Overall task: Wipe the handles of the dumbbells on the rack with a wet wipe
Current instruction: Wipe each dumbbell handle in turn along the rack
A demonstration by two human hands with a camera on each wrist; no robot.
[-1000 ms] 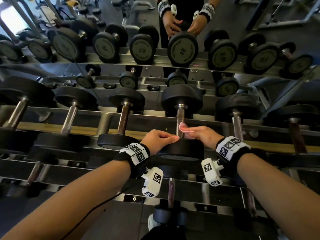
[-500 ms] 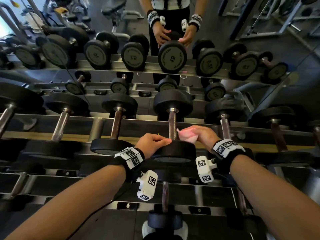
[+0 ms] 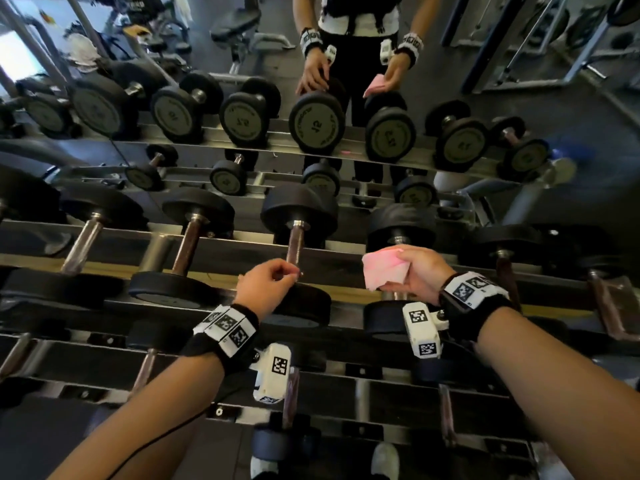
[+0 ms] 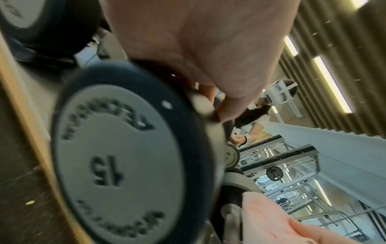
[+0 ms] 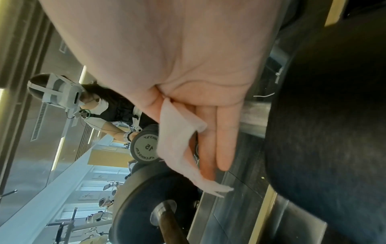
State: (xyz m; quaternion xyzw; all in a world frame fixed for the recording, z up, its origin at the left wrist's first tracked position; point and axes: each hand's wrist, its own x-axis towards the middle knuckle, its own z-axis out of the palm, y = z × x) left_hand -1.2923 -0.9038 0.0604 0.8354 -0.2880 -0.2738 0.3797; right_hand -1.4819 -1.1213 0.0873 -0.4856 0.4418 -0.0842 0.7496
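- Mirror wall at twelve o'clock doubles the rack [image 3: 221,244], which runs across in front of me with its dumbbells lying handle-toward-me.
- At ten o'clock sit two dumbbells with bare handles [image 3: 185,245]; from here I cannot tell whether they are clean.
- My left hand [image 3: 265,287] is curled over the near head of the 15 dumbbell [image 3: 299,303], fingertips pinched together at the bottom of its handle [image 3: 295,245]; whether they grip anything I cannot tell.
- My right hand [image 3: 414,271], at one o'clock, holds the pink wipe [image 3: 386,268] pinched under the thumb, just over the next dumbbell's handle, which is hidden beneath it.
- To do this well, I judge I should wrap the wipe fully round that handle, slide it head to head, and twist so the underside gets wiped too.
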